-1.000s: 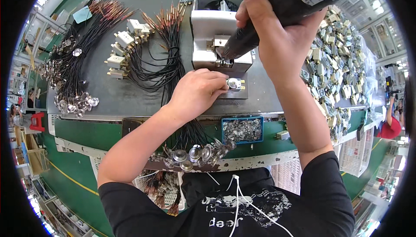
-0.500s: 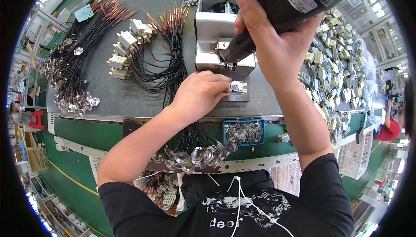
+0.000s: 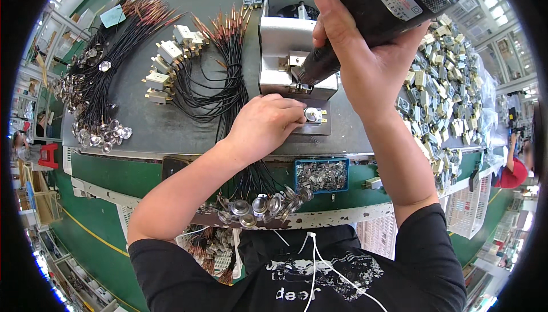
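My right hand (image 3: 371,55) is wrapped round a black electric screwdriver (image 3: 377,9). The tool slants down to the left, its nose at a white block-shaped part (image 3: 297,59) seated in a metal fixture (image 3: 285,41). Just in front of that fixture, my left hand (image 3: 267,122) is closed, fingertips at a small white component with a round metal face (image 3: 313,115) on the metal base plate. Its thumb and some fingertips are hidden, so the exact hold is partly covered. Under the left wrist runs a tied bundle of black wires (image 3: 231,78) with copper-coloured ends and round metal caps.
Another wire bundle (image 3: 105,67) lies at the left, near several wired white blocks (image 3: 165,64). A blue tray (image 3: 321,175) of small metal pieces sits at the near edge. Loose components (image 3: 445,84) are heaped at the right. A person in red (image 3: 514,172) is far right.
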Motion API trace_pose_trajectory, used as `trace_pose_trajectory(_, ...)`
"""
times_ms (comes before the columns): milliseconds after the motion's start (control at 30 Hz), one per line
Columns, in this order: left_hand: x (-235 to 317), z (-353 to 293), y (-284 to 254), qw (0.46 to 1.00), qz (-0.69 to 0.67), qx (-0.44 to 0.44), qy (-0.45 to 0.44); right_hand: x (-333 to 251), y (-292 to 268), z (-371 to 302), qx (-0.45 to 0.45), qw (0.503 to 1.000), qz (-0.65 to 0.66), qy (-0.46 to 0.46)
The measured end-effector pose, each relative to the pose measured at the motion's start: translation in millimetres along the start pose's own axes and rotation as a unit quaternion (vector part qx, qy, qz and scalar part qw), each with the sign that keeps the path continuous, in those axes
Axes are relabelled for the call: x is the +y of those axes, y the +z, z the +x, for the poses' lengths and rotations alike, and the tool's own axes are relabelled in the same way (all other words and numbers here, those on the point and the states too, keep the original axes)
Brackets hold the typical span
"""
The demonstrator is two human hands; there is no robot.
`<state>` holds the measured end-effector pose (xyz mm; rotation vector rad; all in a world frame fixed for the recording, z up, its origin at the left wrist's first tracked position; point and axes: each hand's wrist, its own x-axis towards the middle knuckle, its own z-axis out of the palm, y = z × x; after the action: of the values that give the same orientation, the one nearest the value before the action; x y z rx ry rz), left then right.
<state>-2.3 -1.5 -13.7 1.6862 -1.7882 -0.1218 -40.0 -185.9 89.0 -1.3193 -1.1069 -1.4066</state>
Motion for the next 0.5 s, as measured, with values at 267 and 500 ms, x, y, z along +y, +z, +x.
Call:
trace_pose_trajectory(267,0.8,-4.2,-5.8,1.0,0.02,0.0,-0.011,-51.4,45.8,21.9,0.14,0.877,-0.206,0.411)
trace_pose_trajectory(500,2.5,0.1,-8.7,0.999,0.019,-0.03,-0.033,-32.0,32.4,27.5,0.124,0.871,-0.177,0.44)
